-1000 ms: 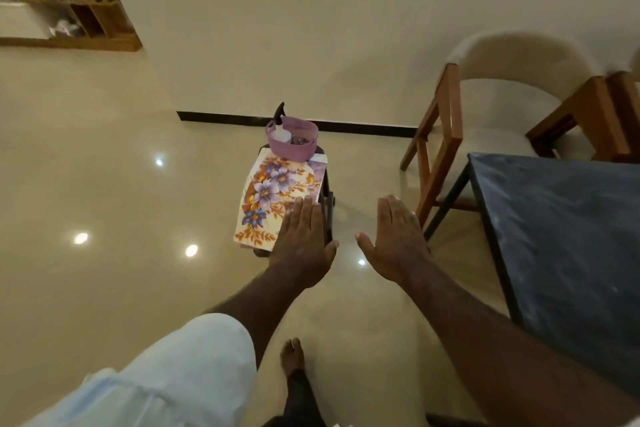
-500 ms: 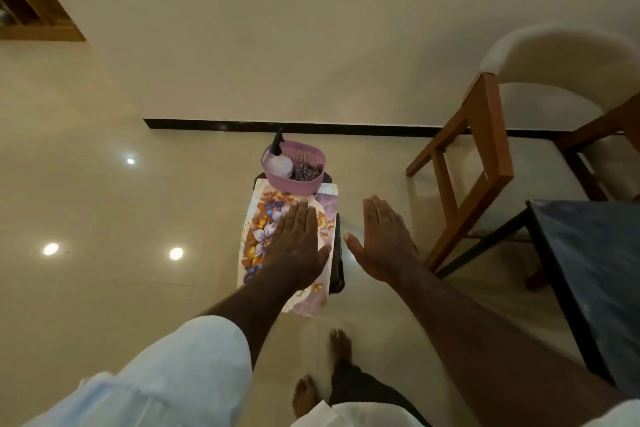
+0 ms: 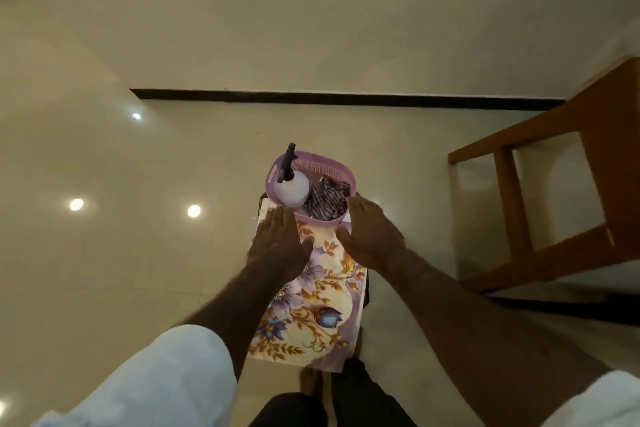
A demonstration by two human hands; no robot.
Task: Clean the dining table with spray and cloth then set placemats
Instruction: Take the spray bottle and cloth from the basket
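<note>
A small purple basket (image 3: 332,165) stands on a low dark stool, at the far end of a stack of floral placemats (image 3: 311,308). Inside it are a white spray bottle (image 3: 292,189) with a black nozzle and a striped cloth (image 3: 327,201). My left hand (image 3: 277,243) hovers with straight fingers at the basket's left near corner. At the right near side, my right hand (image 3: 372,236) is flat too, fingertips at the rim. Neither hand holds anything. Whether they touch the basket is unclear.
A wooden chair (image 3: 540,201) with a pale cushion stands to the right. A dark table edge (image 3: 554,307) shows low on the right. Glossy cream floor spreads to the left, and a wall with black skirting (image 3: 346,99) runs behind. My feet are below the stool.
I have stepped closer to the stool, so it now lies right under me. Both flat hands moved forward from above the placemats to either side of the basket.
</note>
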